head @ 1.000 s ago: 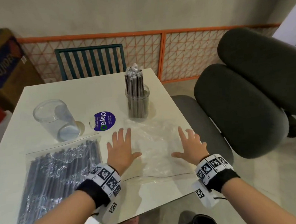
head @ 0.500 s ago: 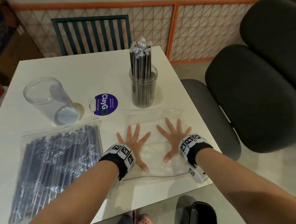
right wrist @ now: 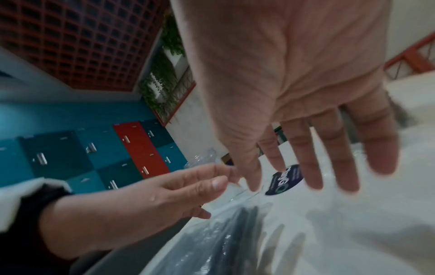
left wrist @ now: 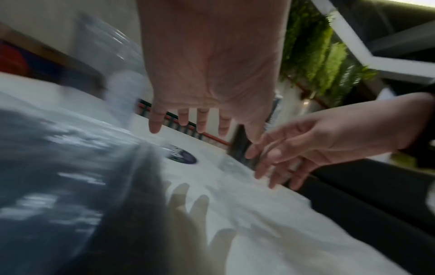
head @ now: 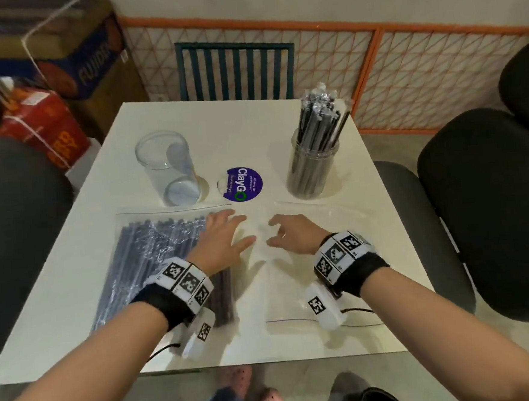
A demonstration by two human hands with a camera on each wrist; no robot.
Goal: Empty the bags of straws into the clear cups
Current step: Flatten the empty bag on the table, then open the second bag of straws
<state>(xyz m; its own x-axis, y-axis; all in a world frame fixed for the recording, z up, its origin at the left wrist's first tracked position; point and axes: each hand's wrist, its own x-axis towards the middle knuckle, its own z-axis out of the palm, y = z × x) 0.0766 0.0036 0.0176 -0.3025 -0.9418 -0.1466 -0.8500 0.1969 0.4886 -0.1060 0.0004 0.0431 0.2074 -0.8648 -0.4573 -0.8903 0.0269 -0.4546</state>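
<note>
A full bag of dark straws [head: 155,264] lies flat on the white table [head: 245,129], left of centre. An empty clear bag [head: 315,228] lies flat to its right. Behind them stand an empty clear cup [head: 167,166] and a clear cup packed with straws [head: 313,162]. My left hand [head: 225,237] hovers with straight fingers over the full bag's right edge. My right hand [head: 286,234] hangs just above the empty bag's left part, fingers loosely spread and holding nothing. Both wrist views show bare palms, left hand [left wrist: 207,74] and right hand [right wrist: 294,93].
A round purple sticker [head: 243,184] lies between the cups. Dark padded chairs [head: 489,209] stand to the right and one [head: 15,236] to the left. A slatted green chair [head: 235,67] and an orange mesh fence [head: 404,68] are behind the table, boxes [head: 44,71] at far left.
Both hands have lifted off the flattened empty bag and shifted left; the left one is over the full bag's edge. The head view moved left.
</note>
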